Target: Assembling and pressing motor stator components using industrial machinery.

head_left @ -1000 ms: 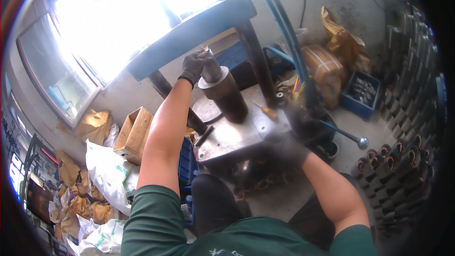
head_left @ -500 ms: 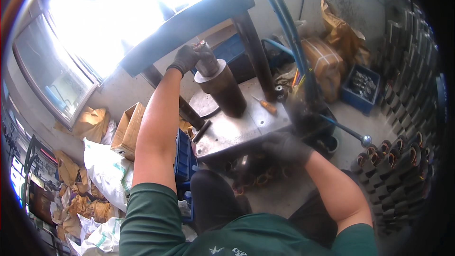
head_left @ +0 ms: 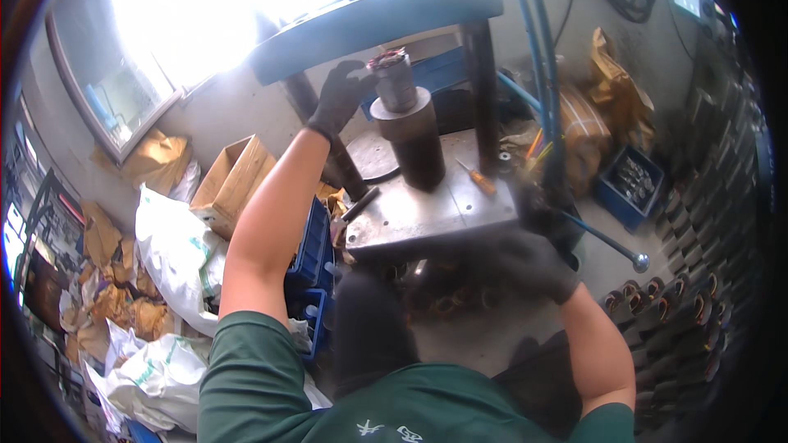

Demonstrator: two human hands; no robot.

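Drawn leftward off the wire-topped metal cylinder (head_left: 397,89), the nearer left hand (head_left: 338,100) curves in a wide grip just beside it. Near-upright, the cylinder tops the thick dark column (head_left: 416,148), rightward of that grip; the right hand (head_left: 538,267) blurs, its grip unreadable.

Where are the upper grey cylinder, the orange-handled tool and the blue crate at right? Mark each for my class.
Upper grey cylinder (head_left: 397,89): head view, middle of its side.
Orange-handled tool (head_left: 484,184): head view, on the handle.
Blue crate (head_left: 616,206): head view, on its near wall.
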